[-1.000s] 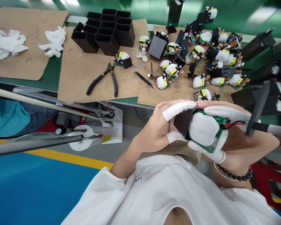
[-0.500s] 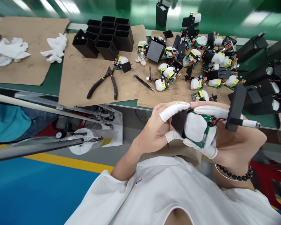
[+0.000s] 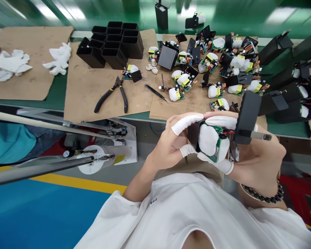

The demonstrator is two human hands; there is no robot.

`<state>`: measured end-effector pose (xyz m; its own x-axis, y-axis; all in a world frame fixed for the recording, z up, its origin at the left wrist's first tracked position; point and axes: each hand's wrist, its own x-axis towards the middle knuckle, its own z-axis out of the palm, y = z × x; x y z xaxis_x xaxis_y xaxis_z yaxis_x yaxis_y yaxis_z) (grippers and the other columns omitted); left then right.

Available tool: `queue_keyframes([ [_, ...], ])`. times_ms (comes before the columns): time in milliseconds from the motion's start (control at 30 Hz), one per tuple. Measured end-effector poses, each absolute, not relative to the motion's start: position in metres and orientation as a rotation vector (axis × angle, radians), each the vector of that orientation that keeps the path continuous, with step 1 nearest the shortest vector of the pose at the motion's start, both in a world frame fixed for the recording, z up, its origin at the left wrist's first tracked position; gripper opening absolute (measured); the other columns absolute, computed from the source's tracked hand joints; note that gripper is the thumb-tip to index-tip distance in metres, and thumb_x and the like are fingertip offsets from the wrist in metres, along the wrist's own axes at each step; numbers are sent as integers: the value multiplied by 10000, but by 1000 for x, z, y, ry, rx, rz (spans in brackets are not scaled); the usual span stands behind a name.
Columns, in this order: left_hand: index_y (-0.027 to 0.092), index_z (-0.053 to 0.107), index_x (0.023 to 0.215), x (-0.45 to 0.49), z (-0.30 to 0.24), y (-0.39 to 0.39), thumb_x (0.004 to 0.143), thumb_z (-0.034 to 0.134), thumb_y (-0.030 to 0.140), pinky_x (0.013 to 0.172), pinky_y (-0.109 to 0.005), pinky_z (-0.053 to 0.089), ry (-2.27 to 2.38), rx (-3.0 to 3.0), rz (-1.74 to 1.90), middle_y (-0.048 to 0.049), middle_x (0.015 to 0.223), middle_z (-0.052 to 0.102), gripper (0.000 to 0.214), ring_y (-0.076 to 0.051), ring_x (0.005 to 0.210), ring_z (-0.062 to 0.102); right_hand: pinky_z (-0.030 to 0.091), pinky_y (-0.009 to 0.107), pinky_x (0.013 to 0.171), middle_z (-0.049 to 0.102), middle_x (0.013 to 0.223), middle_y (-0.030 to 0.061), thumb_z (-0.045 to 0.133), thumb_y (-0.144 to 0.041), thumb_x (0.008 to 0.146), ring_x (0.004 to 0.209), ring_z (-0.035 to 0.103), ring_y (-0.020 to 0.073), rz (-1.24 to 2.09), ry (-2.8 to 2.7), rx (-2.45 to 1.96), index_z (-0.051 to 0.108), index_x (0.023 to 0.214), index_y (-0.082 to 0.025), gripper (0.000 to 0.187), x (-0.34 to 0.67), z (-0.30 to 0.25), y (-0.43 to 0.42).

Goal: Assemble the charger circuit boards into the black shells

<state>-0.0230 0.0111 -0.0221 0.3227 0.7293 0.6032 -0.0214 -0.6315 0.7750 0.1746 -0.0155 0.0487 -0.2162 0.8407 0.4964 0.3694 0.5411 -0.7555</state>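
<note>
Both hands, left hand (image 3: 172, 145) and right hand (image 3: 251, 155), closed around one white-padded circuit board (image 3: 209, 141) between them.

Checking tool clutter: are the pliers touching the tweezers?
Apart. The head view shows bare cardboard between the pliers and the tweezers.

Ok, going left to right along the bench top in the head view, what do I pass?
White gloves → stack of black housings → black-handled pliers → tweezers → scattered pile of circuit boards → open black housings with wires.
</note>
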Motion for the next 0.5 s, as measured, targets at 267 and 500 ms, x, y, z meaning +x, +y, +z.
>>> queue_keyframes([
  [267,260,512,1508,-18,-26,10,980,692,386,1127,-439,464,652,1856,1328,-137,1442,633,571,-292,1351,601,611,423,970,769,1256,0,815,-104,712,1147,739,273,667,-1758,-1051,761,1250,-349,593,180,43,-16],
  [500,254,524,1510,-15,-26,14,974,694,406,1123,-435,459,602,1839,1361,-130,1413,647,582,-292,1332,611,617,486,1025,759,1320,20,798,-95,714,1190,735,309,664,-1702,-1008,746,1299,-319,629,179,37,-16],
])
